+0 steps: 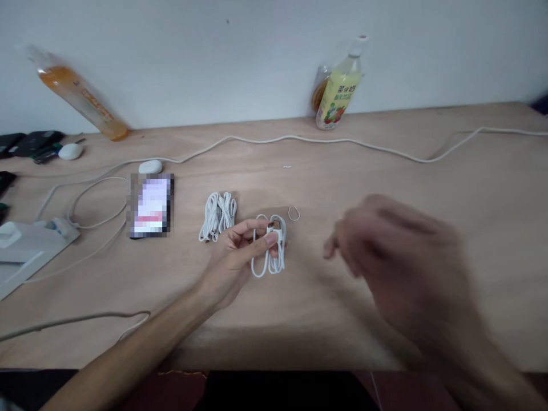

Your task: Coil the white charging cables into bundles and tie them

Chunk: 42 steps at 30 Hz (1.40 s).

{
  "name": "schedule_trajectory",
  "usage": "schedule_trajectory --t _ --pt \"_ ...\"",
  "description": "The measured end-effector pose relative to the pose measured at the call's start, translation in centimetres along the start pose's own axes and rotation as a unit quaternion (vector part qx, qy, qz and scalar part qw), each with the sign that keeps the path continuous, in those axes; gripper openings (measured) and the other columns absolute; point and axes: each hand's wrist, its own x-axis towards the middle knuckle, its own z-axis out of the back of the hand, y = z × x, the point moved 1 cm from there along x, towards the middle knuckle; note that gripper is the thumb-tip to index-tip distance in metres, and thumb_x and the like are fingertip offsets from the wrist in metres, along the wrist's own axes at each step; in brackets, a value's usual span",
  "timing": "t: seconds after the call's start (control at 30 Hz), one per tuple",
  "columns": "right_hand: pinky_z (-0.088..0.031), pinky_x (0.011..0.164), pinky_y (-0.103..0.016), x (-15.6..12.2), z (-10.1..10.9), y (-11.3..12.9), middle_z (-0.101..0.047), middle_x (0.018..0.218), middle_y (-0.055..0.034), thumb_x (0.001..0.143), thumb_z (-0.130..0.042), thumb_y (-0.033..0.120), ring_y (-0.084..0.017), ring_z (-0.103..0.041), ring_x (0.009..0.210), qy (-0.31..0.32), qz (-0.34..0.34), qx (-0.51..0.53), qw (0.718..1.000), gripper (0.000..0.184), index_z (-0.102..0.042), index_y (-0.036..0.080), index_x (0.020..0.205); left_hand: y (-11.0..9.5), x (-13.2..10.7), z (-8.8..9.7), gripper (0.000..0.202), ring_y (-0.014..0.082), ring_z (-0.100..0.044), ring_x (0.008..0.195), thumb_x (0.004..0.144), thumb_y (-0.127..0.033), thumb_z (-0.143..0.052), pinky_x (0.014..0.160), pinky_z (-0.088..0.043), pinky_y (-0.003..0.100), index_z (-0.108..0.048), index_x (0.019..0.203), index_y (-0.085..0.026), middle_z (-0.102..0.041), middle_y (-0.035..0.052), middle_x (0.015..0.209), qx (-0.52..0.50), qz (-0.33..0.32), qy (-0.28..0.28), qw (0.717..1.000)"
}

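My left hand (240, 251) pinches a coiled white USB cable (280, 264) above the table, its thumb pressing on the plug. The metal end of the plug points up and away. Off to the right, my right hand (381, 251) is raised and smeared by motion, apart from the cable; whether its fingers hold anything does not show. Just behind the left hand lie bundled white cables (219, 214), folded and tied. A small whitish loop (293, 213), like a tie or band, rests on the wood beyond the held cable.
A phone (152, 205) lies at left near a white earbud case (150, 166). A long white cord (295, 137) crosses the table (428, 194). An orange drink bottle (81, 100) and a yellow drink bottle (340, 88) stand by the wall. A white power strip (34, 248) sits far left.
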Motion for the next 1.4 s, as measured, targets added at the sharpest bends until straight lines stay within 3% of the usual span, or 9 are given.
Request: schedule_trajectory --t 0.03,0.13,0.23,0.37,0.6,0.83,0.97,1.07,1.4 --pt "-0.054 0.063 -0.029 0.3 -0.5 -0.3 -0.066 0.076 0.0013 0.107 -0.07 0.041 -0.016 -0.063 0.069 -0.002 -0.001 0.0 1.0 0.022 -0.072 0.024 0.094 0.0 0.0 0.0 0.031 0.0099 -0.069 0.065 0.068 -0.027 -0.107 0.064 -0.059 0.021 -0.086 0.089 -0.019 -0.079 -0.001 0.078 -0.001 -0.003 -0.003 1.0" --pt "-0.045 0.055 -0.027 1.2 -2.1 -1.5 -0.062 0.07 0.0053 0.097 -0.081 0.043 -0.013 -0.057 0.062 0.065 -0.027 -0.001 0.998 0.023 -0.072 0.023 0.105 0.0 -0.1 0.0 0.032 0.0089 -0.069 0.065 0.064 -0.023 -0.108 0.064 -0.058 0.019 -0.086 0.088 -0.02 -0.079 -0.0015 0.077 0.0 -0.016 -0.013 1.0" --pt "-0.046 0.059 -0.027 1.8 -3.3 -2.7 -0.067 0.073 0.0044 0.099 -0.079 0.042 -0.013 -0.06 0.066 0.082 -0.026 0.009 0.996 0.022 -0.07 0.022 0.102 0.1 -0.2 0.0 0.033 0.0104 -0.072 0.067 0.062 -0.022 -0.108 0.068 -0.061 0.021 -0.086 0.086 -0.021 -0.081 -0.001 0.079 0.01 -0.025 -0.024 0.999" --pt "-0.055 0.065 -0.028 2.2 -4.0 -3.9 -0.073 0.081 0.0013 0.096 -0.083 0.05 -0.014 -0.067 0.072 0.081 -0.027 0.11 0.99 0.033 -0.066 0.022 0.088 0.2 0.0 0.0 0.028 0.0106 -0.072 0.065 0.063 -0.025 -0.108 0.066 -0.06 0.02 -0.087 0.081 -0.022 -0.08 -0.001 0.072 0.017 -0.039 -0.029 0.999" --pt "-0.062 0.068 -0.03 3.2 -3.4 -4.9 -0.076 0.077 0.0006 0.092 -0.086 0.05 -0.014 -0.07 0.068 0.127 -0.049 0.195 0.971 0.033 -0.073 0.022 0.083 -0.2 0.1 -0.3 0.032 0.0103 -0.076 0.069 0.059 -0.037 -0.111 0.071 -0.062 0.017 -0.089 0.078 -0.022 -0.08 0.0004 0.066 0.011 -0.045 -0.039 0.998" --pt "-0.065 0.073 -0.031 3.4 -2.8 -5.1 -0.077 0.078 0.0003 0.09 -0.089 0.051 -0.014 -0.072 0.069 0.153 -0.084 0.209 0.962 0.029 -0.081 0.022 0.086 -0.8 -0.2 -0.3 0.033 0.0103 -0.075 0.064 0.059 -0.031 -0.111 0.071 -0.066 0.021 -0.089 0.081 -0.021 -0.085 0.0022 0.079 -0.004 0.009 -0.04 0.999" --pt "-0.063 0.071 -0.031 3.5 -2.5 -5.0 -0.076 0.074 0.0009 0.086 -0.091 0.05 -0.014 -0.069 0.066 0.146 -0.093 0.215 0.961 0.029 -0.082 0.023 0.083 -0.9 -0.2 -0.3 0.032 0.0173 -0.083 0.075 0.06 -0.031 -0.111 0.074 -0.068 0.025 -0.089 0.081 -0.02 -0.087 0.005 0.091 -0.002 0.015 -0.036 0.999" --pt "-0.062 0.07 -0.031 3.6 -2.4 -5.0 -0.074 0.071 0.001 0.086 -0.091 0.05 -0.015 -0.069 0.065 0.151 -0.09 0.205 0.963 0.03 -0.081 0.023 0.08 -0.8 -0.2 -0.2 0.031 0.0207 -0.085 0.078 0.061 -0.03 -0.11 0.077 -0.069 0.03 -0.088 0.081 -0.02 -0.087 0.0055 0.091 0.001 0.007 -0.036 0.999" --pt "-0.058 0.065 -0.027 3.5 -2.4 -5.2 -0.076 0.076 -0.0001 0.09 -0.089 0.049 -0.012 -0.066 0.064 0.163 -0.095 0.205 0.96 0.032 -0.078 0.021 0.08 -0.2 0.0 -0.1 0.03 0.018 -0.08 0.064 0.061 -0.032 -0.11 0.073 -0.071 0.034 -0.089 0.08 -0.021 -0.084 0.0037 0.076 0.035 -0.046 -0.058 0.997"
